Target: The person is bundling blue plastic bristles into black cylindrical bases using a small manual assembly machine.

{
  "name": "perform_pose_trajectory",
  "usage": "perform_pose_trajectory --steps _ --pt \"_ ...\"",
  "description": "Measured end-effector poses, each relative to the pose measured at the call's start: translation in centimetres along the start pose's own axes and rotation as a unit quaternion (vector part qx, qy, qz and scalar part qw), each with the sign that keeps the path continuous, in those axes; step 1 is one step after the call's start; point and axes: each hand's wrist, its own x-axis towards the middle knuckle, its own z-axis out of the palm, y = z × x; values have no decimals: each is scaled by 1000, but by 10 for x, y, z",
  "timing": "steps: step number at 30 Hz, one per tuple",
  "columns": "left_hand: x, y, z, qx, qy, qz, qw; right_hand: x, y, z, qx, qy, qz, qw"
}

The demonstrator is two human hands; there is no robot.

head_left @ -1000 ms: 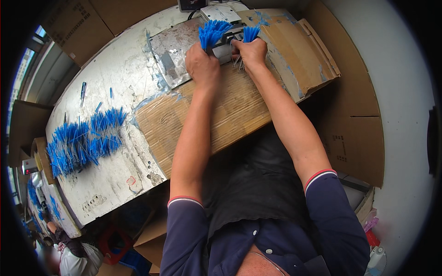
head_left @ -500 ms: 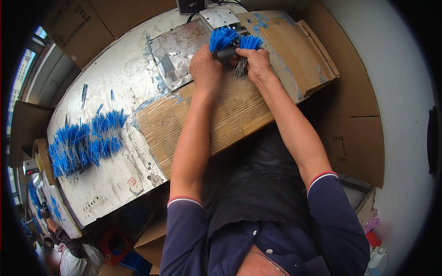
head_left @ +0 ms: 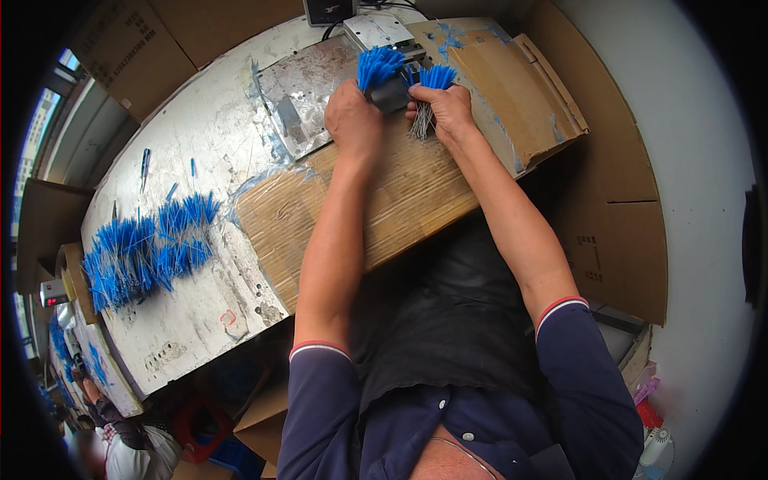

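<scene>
Fingers curled, my left hand [head_left: 352, 118] grips a thick bundle of blue bristle-like pieces [head_left: 378, 67]. A dark grey smooth piece [head_left: 391, 95] sits just below those blue tips; whether it wraps the bundle I cannot tell. Close beside it, my right hand [head_left: 450, 112] pinches a smaller bundle of blue-tipped thin wires [head_left: 438, 78], whose bare silvery stems hang below the fingers. Both hands are above the far part of a tape-covered cardboard sheet [head_left: 320, 216], near a small metal device [head_left: 382, 32]. My left fingertips are mostly hidden.
A large pile of blue-tipped wires [head_left: 148, 248] lies at the left of the white worktable [head_left: 216, 296]. A metal plate [head_left: 308, 84] lies left of the hands. A folded cardboard piece [head_left: 512, 88] stands at right. Far lower left, another person [head_left: 132, 444] sits at work.
My left hand and its blue bundle have shifted slightly left, exposing more of the grey piece. My right hand has barely moved.
</scene>
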Motion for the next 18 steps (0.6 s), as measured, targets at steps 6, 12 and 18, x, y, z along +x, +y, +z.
perform_pose_trajectory --steps 6,12,18 --pt "1 4 -9 -108 31 -55 992 -2 0 6 -36 -55 11 998" --pt "-1 17 -15 -328 13 -111 938 -16 0 21 -50 -141 -31 988" --pt "1 14 -15 -337 34 -118 934 -18 6 15 24 -115 29 993"
